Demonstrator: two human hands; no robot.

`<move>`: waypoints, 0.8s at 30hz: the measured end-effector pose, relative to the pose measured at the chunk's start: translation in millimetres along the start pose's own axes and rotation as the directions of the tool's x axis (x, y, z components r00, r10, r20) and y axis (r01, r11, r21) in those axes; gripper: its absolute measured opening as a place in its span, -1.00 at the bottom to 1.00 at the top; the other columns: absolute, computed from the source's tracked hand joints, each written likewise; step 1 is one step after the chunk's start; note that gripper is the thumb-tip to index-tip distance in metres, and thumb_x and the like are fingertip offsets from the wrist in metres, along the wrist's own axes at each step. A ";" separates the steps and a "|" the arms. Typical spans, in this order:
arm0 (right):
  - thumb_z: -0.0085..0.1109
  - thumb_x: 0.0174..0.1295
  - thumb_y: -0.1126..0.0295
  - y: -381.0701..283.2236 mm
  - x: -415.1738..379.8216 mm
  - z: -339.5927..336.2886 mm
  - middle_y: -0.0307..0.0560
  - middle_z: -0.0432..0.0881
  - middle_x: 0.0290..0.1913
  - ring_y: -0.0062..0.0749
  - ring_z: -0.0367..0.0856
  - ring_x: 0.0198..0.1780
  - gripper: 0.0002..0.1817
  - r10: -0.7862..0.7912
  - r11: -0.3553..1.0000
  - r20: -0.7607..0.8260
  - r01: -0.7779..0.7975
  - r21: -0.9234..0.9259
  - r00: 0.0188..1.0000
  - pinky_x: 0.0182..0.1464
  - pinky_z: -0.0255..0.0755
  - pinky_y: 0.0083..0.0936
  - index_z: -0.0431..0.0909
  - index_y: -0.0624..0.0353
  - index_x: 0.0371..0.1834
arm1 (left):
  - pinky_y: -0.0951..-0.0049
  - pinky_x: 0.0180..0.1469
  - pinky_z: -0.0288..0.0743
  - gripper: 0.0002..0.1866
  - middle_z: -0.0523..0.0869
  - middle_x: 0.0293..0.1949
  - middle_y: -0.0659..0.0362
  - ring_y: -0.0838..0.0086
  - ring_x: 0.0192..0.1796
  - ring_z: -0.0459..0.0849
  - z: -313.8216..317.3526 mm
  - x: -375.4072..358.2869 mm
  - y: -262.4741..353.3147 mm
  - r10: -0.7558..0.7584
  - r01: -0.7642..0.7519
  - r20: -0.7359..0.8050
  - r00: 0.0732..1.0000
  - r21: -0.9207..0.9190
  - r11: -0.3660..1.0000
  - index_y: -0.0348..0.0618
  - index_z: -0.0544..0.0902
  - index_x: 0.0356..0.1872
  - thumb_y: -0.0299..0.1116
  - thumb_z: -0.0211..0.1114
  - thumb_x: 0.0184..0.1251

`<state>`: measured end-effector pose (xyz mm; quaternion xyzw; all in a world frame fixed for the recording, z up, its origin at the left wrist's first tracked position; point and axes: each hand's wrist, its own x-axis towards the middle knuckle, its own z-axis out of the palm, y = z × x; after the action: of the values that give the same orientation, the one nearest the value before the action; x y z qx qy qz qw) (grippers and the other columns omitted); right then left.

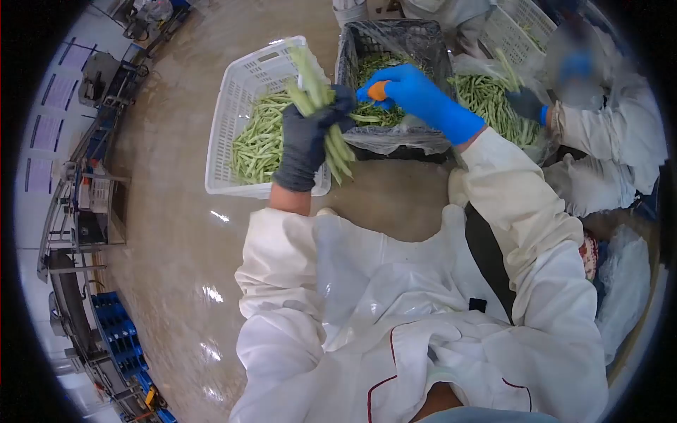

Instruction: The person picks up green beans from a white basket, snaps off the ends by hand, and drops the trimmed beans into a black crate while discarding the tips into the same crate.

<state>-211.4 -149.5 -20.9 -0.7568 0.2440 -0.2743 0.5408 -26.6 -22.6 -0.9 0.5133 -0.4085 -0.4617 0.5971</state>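
My left hand (pixel 305 141), in a dark grey glove, is closed around a bunch of long green beans (pixel 309 88) that stick out above and below the fist. It is over the right side of a white plastic crate (pixel 217 134) holding a pile of green beans (pixel 259 139). My right hand (pixel 423 99), in a blue glove, grips a tool with an orange handle (pixel 379 90); its working end cannot be made out. That hand is above a black crate (pixel 345 53) lined with clear plastic, where green bean trimmings (pixel 381 65) lie.
On the right, a co-worker's dark-gloved hand (pixel 527 106) is at a pile of green beans (pixel 486 102) in clear plastic. Another white crate (pixel 511 35) stands behind it. Metal equipment (pixel 92 218) and blue bins (pixel 116 328) line the left side of the wet floor (pixel 176 233).
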 end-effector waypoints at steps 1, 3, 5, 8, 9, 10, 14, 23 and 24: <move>0.19 0.10 0.37 3.6 -0.8 -4.2 0.06 0.71 -0.28 -0.30 0.69 -0.26 -0.67 0.028 0.991 -0.099 -0.040 -0.131 0.995 -0.16 0.53 -0.39 0.68 0.12 -0.05 | 0.44 -0.26 0.59 -0.67 0.70 -0.20 0.07 0.40 -0.28 0.70 -2.6 -2.9 8.4 0.013 -0.013 -0.006 1.000 -0.057 0.998 -0.38 0.61 -0.02 -0.54 0.33 0.15; 0.17 0.11 0.40 16.4 -0.6 -13.3 0.03 0.72 -0.21 -0.33 0.68 -0.21 -0.65 -0.108 0.887 -0.295 -0.042 -0.460 0.949 -0.08 0.52 -0.40 0.68 0.09 -0.01 | 0.46 -0.27 0.59 -0.67 0.69 -0.13 0.05 0.40 -0.30 0.68 -10.9 -3.2 14.5 0.022 -0.031 -0.055 0.998 -0.158 0.987 -0.39 0.61 -0.02 -0.53 0.30 0.16; 0.14 0.14 0.45 17.9 -0.7 -16.2 -0.03 0.72 -0.06 -0.40 0.66 -0.12 -0.63 -0.438 0.593 -0.355 -0.031 -0.804 0.826 0.04 0.51 -0.41 0.66 0.08 0.05 | 0.47 -0.27 0.59 -0.67 0.70 -0.13 0.05 0.40 -0.31 0.68 -19.4 -4.9 16.2 0.001 -0.015 -0.124 0.992 -0.112 0.994 -0.39 0.61 -0.01 -0.53 0.29 0.18; 0.17 0.12 0.47 1.4 -4.3 -13.9 0.00 0.71 -0.05 -0.32 0.68 -0.09 -0.63 -0.087 0.921 -0.250 -0.018 -0.388 0.964 0.09 0.51 -0.42 0.67 0.08 0.04 | 0.47 -0.28 0.64 -0.72 0.73 -0.22 0.05 0.38 -0.30 0.73 -25.5 -4.1 14.8 -0.010 -0.019 -0.173 0.985 -0.167 0.986 -0.38 0.62 -0.09 -0.57 0.31 0.14; 0.19 0.11 0.40 -1.4 -6.1 -8.2 0.02 0.71 -0.09 -0.23 0.68 -0.12 -0.65 -0.129 0.932 -0.162 0.064 -0.356 0.978 0.04 0.53 -0.37 0.68 0.07 0.00 | 0.48 -0.29 0.64 -0.72 0.73 -0.23 0.05 0.38 -0.30 0.73 -26.0 -2.8 13.7 -0.006 -0.023 -0.170 0.985 -0.169 0.985 -0.39 0.62 -0.09 -0.56 0.32 0.14; 0.21 0.10 0.34 -4.3 -8.1 -1.4 0.04 0.72 -0.14 -0.15 0.69 -0.15 -0.66 -0.174 0.938 -0.077 0.142 -0.316 0.982 -0.01 0.54 -0.32 0.69 0.06 -0.03 | 0.48 -0.29 0.64 -0.72 0.73 -0.23 0.05 0.37 -0.30 0.73 -26.2 -2.0 12.0 -0.003 -0.026 -0.166 0.986 -0.172 0.985 -0.39 0.62 -0.09 -0.56 0.32 0.14; 0.22 0.09 0.26 -9.3 -15.8 23.1 0.03 0.71 -0.21 0.02 0.67 -0.18 -0.68 -0.283 0.861 0.046 0.275 -0.428 0.958 -0.11 0.55 -0.24 0.70 0.10 -0.09 | 0.49 -0.33 0.62 -0.73 0.72 -0.25 0.05 0.38 -0.32 0.72 -21.7 -2.1 11.0 -0.030 -0.003 -0.143 0.989 -0.222 0.975 -0.40 0.63 -0.10 -0.56 0.32 0.14; 0.20 -0.07 0.34 -7.5 -22.7 45.0 -0.08 0.59 -0.54 -0.22 0.57 -0.43 -0.93 -0.356 0.132 0.519 0.592 -0.795 0.777 -0.23 0.34 -0.30 0.62 0.00 -0.62 | 0.51 -0.40 0.54 -0.74 0.73 -0.40 0.06 0.48 -0.49 0.66 -16.1 -6.8 7.4 -0.054 0.060 -0.032 0.998 0.246 0.967 -0.40 0.67 -0.18 -0.50 0.39 0.09; 0.18 -0.07 0.35 -4.1 -25.2 53.1 -0.08 0.60 -0.52 -0.19 0.56 -0.41 -0.92 -0.328 0.124 0.547 0.609 -0.784 0.770 -0.20 0.34 -0.29 0.62 0.06 -0.60 | 0.51 -0.41 0.53 -0.74 0.73 -0.41 0.07 0.49 -0.49 0.65 -13.8 -7.9 6.1 -0.053 0.050 -0.001 0.999 0.387 0.921 -0.39 0.67 -0.19 -0.49 0.40 0.08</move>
<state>-193.5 -95.1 -34.9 -0.9846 0.0350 -0.1410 -0.0973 -14.4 -11.4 3.1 0.6294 -0.4808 -0.3899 0.4697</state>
